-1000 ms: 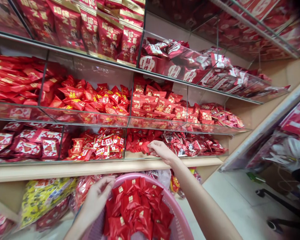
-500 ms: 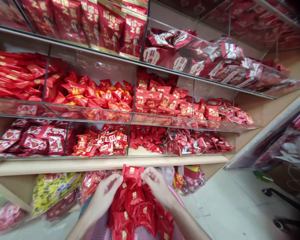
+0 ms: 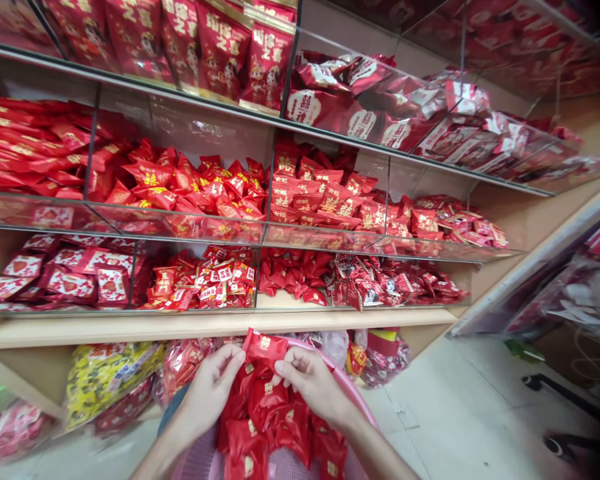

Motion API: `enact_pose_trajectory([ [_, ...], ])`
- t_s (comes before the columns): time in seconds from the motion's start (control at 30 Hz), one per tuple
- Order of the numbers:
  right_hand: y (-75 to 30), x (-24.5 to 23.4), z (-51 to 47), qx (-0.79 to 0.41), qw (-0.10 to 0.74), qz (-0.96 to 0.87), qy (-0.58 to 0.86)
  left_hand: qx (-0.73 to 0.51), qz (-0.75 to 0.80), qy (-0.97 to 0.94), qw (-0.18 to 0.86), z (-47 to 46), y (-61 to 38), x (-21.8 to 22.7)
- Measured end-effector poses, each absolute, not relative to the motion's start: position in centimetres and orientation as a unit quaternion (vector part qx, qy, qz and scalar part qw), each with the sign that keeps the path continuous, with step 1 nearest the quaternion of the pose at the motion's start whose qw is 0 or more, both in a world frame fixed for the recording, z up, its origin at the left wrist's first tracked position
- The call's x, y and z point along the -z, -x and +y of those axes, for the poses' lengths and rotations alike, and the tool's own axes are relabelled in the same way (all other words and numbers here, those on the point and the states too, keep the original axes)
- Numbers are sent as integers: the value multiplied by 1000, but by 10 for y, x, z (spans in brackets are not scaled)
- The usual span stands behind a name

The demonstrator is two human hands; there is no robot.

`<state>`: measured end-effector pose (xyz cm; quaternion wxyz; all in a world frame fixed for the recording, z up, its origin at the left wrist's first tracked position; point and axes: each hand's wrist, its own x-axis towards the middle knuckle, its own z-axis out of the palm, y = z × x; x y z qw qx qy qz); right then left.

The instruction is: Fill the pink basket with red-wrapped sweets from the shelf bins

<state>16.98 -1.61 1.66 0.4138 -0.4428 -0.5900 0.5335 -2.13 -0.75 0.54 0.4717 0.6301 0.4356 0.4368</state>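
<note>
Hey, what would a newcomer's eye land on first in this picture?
Glass shelves crammed with red packets fill the wall. Below them, the left hand and right hand pinch one red packet over a pink basket heaped with the same kind. A yellow bag at lower left breaks the red.

Held packet (image 3: 265,343) is showing a gold 囍 mark. Basket packets (image 3: 275,417) are repeating the same gold mark. Dark bags (image 3: 330,110) are wearing white ovals with red 囍. Top-shelf bags (image 3: 220,57) are carrying gold Chinese characters, seemingly ending 之喜.
</note>
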Motion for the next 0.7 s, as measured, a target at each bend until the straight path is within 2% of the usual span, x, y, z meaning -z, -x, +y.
enact_pose_trajectory([
  [0.47, -184, -23, -14, -522, 395, -637, 408, -422, 413, -664, 459, -4, 21, -9],
  [0.7, -181, -28, -22, -431, 403, -677, 439, -433, 409, -645, 478, -4, 22, -8],
])
